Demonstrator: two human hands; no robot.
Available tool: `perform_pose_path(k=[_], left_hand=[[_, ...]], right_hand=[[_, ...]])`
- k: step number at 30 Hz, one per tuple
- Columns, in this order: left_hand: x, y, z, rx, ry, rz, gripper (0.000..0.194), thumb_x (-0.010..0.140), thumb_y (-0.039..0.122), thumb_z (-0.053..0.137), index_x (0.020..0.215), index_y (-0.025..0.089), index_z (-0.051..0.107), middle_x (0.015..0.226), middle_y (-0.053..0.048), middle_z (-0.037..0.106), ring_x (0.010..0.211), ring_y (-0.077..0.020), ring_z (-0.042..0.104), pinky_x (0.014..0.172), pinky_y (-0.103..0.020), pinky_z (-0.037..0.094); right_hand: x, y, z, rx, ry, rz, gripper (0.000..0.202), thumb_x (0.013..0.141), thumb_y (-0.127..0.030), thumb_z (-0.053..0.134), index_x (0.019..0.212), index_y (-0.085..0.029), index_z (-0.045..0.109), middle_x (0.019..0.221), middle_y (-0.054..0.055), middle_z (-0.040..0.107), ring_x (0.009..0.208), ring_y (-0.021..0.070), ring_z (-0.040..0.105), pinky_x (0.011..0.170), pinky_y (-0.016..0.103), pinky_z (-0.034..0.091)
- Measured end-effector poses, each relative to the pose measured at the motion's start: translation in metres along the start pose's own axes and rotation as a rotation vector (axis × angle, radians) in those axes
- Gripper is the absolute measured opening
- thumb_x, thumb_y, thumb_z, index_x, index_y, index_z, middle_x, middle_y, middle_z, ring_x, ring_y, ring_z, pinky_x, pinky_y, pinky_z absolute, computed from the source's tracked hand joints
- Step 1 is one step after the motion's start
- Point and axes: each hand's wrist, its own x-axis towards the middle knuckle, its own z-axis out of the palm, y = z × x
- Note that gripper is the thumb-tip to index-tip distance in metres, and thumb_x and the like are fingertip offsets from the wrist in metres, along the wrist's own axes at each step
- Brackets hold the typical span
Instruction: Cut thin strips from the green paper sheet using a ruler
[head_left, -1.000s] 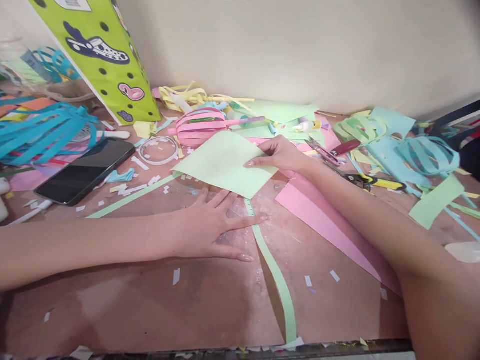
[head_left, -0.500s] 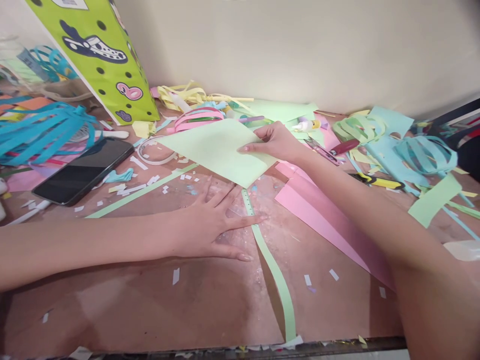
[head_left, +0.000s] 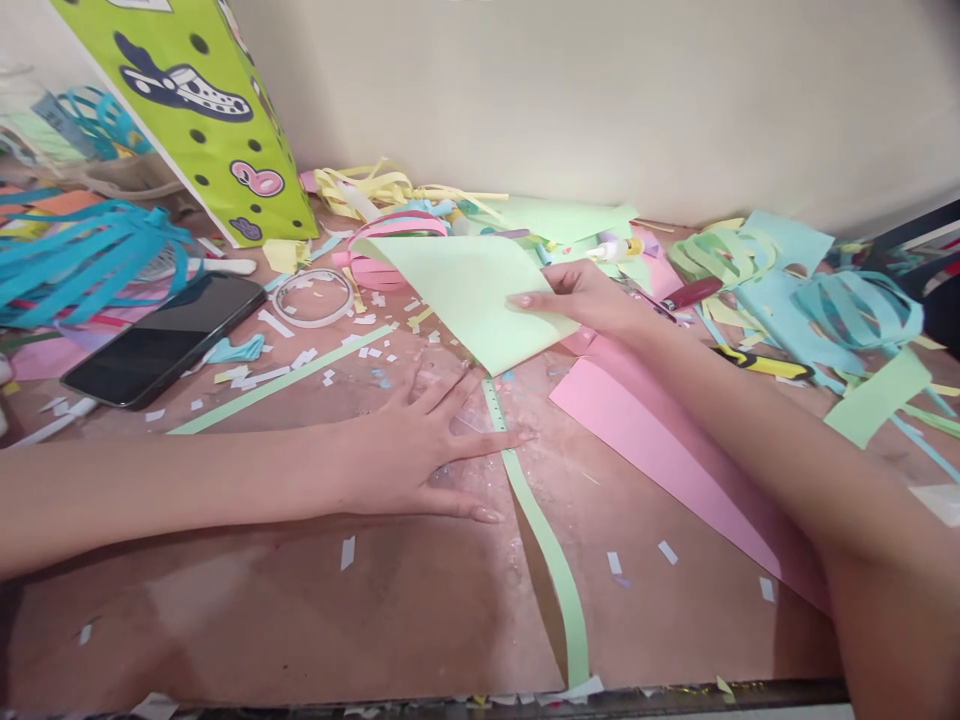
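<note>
Here the right hand (head_left: 581,300) pinches a green sheet (head_left: 469,290) lifted above the table (head_left: 420,600) middle; the left hand (head_left: 420,450) lies flat, fingers spread, touching a green strip (head_left: 551,560).

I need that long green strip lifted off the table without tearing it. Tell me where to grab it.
Pinch the green strip at its free near stretch, coming from the right edge. The left hand lies flat with a fingertip across its far end, so that end is pinned; the near part lies bare on the table.
</note>
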Motion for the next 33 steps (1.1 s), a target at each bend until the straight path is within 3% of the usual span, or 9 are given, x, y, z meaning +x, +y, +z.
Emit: perform_pose_path(k=[5,8,11,15,20,24,28,30,33], left_hand=[[-0.001,-0.001,0.004,-0.021,0.049,0.023,0.081,0.097,0.084,0.046,0.168,0.048,0.033,0.178,-0.023,0.023,0.163,-0.0548,0.020,0.118,-0.088,0.012],[-0.002,-0.003,0.007,-0.042,0.093,0.031,0.080,0.096,0.085,0.046,0.166,0.046,0.039,0.180,-0.021,0.017,0.163,-0.0565,0.017,0.118,-0.088,0.012],[-0.001,-0.005,0.009,-0.055,0.096,0.024,0.080,0.095,0.087,0.044,0.163,0.046,0.046,0.180,-0.021,0.016,0.160,-0.0601,0.019,0.116,-0.089,0.013],[-0.002,-0.007,0.012,-0.058,0.100,0.033,0.082,0.094,0.090,0.041,0.162,0.045,0.050,0.175,-0.022,0.029,0.157,-0.0594,0.028,0.116,-0.089,0.014],[-0.005,-0.009,0.020,-0.006,0.165,0.049,0.081,0.097,0.087,0.042,0.156,0.035,0.061,0.164,-0.024,0.046,0.155,-0.0575,0.032,0.117,-0.090,0.012],[-0.007,-0.010,0.024,0.013,0.224,0.066,0.076,0.097,0.084,0.046,0.151,0.036,0.066,0.161,-0.021,0.052,0.156,-0.0553,0.031,0.120,-0.087,0.010],[-0.007,-0.009,0.020,-0.001,0.270,0.114,0.070,0.099,0.080,0.049,0.155,0.040,0.060,0.173,-0.017,0.037,0.160,-0.0505,0.027,0.124,-0.078,0.020],[-0.007,-0.007,0.015,-0.004,0.253,0.096,0.068,0.099,0.080,0.047,0.151,0.040,0.065,0.166,-0.018,0.047,0.153,-0.0500,0.039,0.122,-0.079,0.026],[-0.007,-0.006,0.011,-0.009,0.187,0.075,0.069,0.099,0.082,0.044,0.150,0.040,0.066,0.142,-0.019,0.066,0.141,-0.0496,0.052,0.114,-0.081,0.035]], right_hand=[[-0.028,0.009,-0.018,0.096,-0.164,-0.042,0.040,0.080,-0.049,0.089,0.110,-0.024,0.079,0.095,0.000,0.079,0.081,0.0168,0.071,0.073,0.031,0.056],[-0.048,0.015,-0.030,-0.037,-0.291,-0.056,0.035,0.080,-0.046,0.089,0.108,-0.025,0.083,0.106,0.003,0.083,0.097,0.0221,0.077,0.089,0.037,0.060],[-0.066,0.018,-0.032,-0.233,-0.412,-0.107,0.031,0.086,-0.045,0.083,0.107,-0.022,0.085,0.109,0.005,0.084,0.102,0.0245,0.078,0.090,0.036,0.062],[-0.073,0.017,-0.013,-0.285,-0.403,-0.350,0.034,0.093,-0.038,0.077,0.123,-0.022,0.079,0.131,0.007,0.079,0.120,0.0238,0.074,0.104,0.036,0.058],[-0.066,0.024,0.005,-0.441,-0.323,-0.730,0.019,0.099,-0.033,0.071,0.114,-0.023,0.077,0.129,0.008,0.078,0.130,0.0243,0.067,0.122,0.042,0.046],[-0.064,0.037,0.001,-0.601,-0.281,-0.826,0.026,0.101,-0.036,0.065,0.123,-0.022,0.070,0.135,0.010,0.074,0.131,0.0244,0.065,0.123,0.041,0.045],[-0.064,0.042,-0.001,-0.533,-0.245,-0.891,0.013,0.102,-0.027,0.057,0.112,-0.023,0.066,0.110,0.004,0.079,0.106,0.0178,0.071,0.106,0.033,0.055],[-0.064,0.041,0.001,-0.493,-0.238,-0.863,0.010,0.101,-0.020,0.053,0.101,-0.023,0.063,0.099,0.002,0.076,0.098,0.0159,0.070,0.097,0.030,0.057],[-0.064,0.035,0.004,-0.429,-0.221,-0.820,0.008,0.098,-0.018,0.054,0.094,-0.022,0.060,0.105,0.005,0.074,0.109,0.0193,0.067,0.103,0.035,0.054]])
